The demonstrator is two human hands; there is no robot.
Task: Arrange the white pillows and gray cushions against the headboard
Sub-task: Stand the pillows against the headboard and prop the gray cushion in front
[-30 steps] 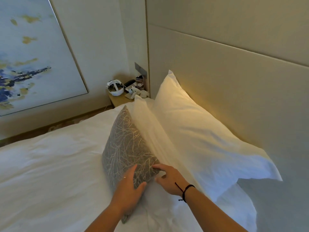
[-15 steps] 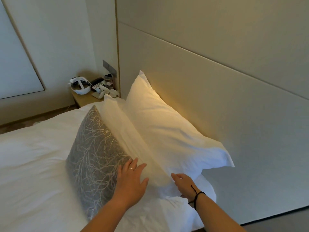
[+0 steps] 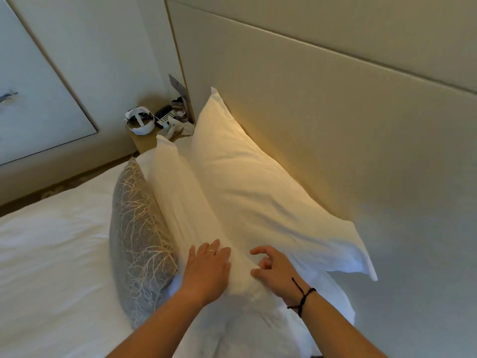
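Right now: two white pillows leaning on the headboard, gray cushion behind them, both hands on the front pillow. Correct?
One error: the gray cushion stands in front of the white pillows, not behind them. The head view shows the back pillow against the headboard, then the front pillow, with the left hand and right hand on it.

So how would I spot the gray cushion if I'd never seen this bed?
Start at the tall beige headboard. Two white pillows lean against it in a row, and the gray cushion stands on edge in front of them, on the white bedding. It alone is gray, with a pale branching pattern.
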